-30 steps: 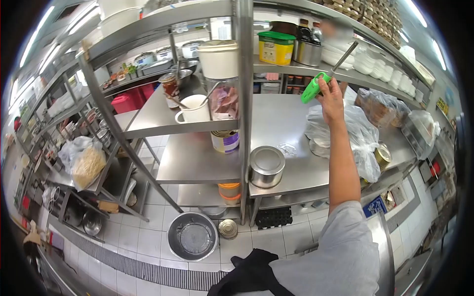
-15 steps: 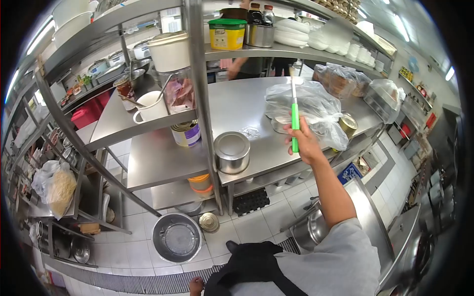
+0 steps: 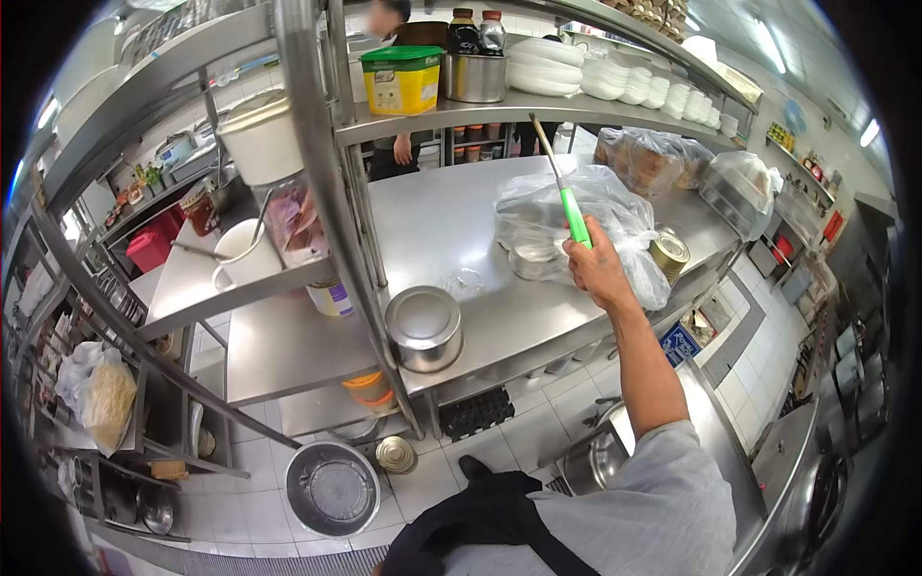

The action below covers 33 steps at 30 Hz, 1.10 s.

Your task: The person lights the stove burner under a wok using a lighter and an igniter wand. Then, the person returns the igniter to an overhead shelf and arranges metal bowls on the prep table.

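Note:
My right hand (image 3: 597, 264) is closed around the bright green handle of a long tool (image 3: 575, 217). A narrow metal blade or shaft points up and away from me; its exact kind I cannot make out. Behind and below the hand, a clear plastic bag (image 3: 629, 206) lies on the steel table (image 3: 432, 206), with contents hard to tell. Close to the bag, a large tin can (image 3: 669, 252) rests at the table's front edge. A lidded steel pot (image 3: 424, 328) stands at the near left corner. My left hand is out of view.
A steel shelf (image 3: 384, 125) over the table bears a yellow tub with a green lid (image 3: 401, 82) and stacked white containers (image 3: 544, 67). On the floor are a large metal basin (image 3: 332, 488) and a can (image 3: 396, 455). Another person (image 3: 394, 149) stands beyond the table.
My view has shifted, and the steel pot and shelf post sit further left. The green-handled tool now leans left. My left hand has dropped out of view; a person's head now shows beyond the shelf.

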### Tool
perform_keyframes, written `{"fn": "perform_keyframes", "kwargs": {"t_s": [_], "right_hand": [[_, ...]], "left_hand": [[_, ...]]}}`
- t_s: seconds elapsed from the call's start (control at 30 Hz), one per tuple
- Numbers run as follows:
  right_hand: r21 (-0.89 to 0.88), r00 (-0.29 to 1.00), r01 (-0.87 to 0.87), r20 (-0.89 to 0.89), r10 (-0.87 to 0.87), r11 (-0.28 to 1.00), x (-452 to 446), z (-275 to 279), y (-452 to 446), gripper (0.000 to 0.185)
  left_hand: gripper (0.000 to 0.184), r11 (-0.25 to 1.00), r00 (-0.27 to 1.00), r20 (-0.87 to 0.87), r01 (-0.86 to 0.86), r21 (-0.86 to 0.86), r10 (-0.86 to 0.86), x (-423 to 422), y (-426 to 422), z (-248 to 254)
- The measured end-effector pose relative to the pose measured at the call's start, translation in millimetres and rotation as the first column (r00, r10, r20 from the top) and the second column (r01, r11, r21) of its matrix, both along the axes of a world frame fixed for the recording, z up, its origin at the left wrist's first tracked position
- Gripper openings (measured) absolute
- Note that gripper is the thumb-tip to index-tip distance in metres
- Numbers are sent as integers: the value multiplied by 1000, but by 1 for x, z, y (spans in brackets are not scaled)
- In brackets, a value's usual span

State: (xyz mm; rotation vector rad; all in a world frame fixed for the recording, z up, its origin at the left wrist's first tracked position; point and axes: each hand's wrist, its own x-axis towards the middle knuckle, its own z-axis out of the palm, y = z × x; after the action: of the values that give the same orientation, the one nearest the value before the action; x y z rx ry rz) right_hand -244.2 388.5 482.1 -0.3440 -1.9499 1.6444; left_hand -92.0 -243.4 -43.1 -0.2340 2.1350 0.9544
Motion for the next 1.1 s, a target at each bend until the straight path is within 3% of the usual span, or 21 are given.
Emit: {"fn": "perform_keyframes", "kwargs": {"t_s": [0.17,0.27,0.3,0.37,0.47,0.53,0.6,0.7,0.83,0.93,1.0,1.03,1.07,1.1], "right_hand": [[11,1000,-23,2,23,1000,-18,2,47,26],[154,1000,23,5,-24,988,-31,-6,79,27],[274,999,50,-4,-51,960,-35,-7,91,28],[499,995,97,-31,-94,861,-44,-4,114,31],[703,963,266,-165,-213,660,-59,40,159,41],[877,954,297,-252,-164,377,-82,67,211,39],[938,983,177,-152,-104,300,-103,98,246,34],[979,947,126,-71,-314,159,-138,129,284,39],[987,970,115,-87,-226,115,-200,145,347,40],[993,994,71,-62,-94,98,-243,146,371,43],[994,996,55,-48,-73,93,-270,137,401,44],[995,988,-38,52,-146,94,-293,134,427,44],[999,995,33,-30,-99,29,-303,123,462,40],[994,994,104,-105,-36,-33,-307,113,499,43]], "left_hand": [[20,1000,1000,-23,-1,5,1,-43,44,5],[19,999,997,-77,-18,42,21,-74,75,9],[19,997,995,-97,-31,66,38,-83,85,9],[19,989,986,-141,-67,128,85,-102,107,14],[18,954,953,-218,-151,261,210,-124,138,20],[19,945,942,-242,-161,285,234,-130,161,54],[20,949,942,-241,-168,265,234,-133,171,63],[25,980,963,-212,-136,144,165,-126,170,61],[30,997,990,-137,1,-73,-12,-102,148,35],[31,989,998,-57,6,-151,-15,-83,138,26],[31,983,1000,-20,2,-185,-6,-67,134,26],[32,978,1000,-12,5,-207,-8,-61,133,28],[32,974,1000,-9,24,-227,-27,-51,130,31],[35,937,986,-157,-112,-330,62,-36,128,7]]}}
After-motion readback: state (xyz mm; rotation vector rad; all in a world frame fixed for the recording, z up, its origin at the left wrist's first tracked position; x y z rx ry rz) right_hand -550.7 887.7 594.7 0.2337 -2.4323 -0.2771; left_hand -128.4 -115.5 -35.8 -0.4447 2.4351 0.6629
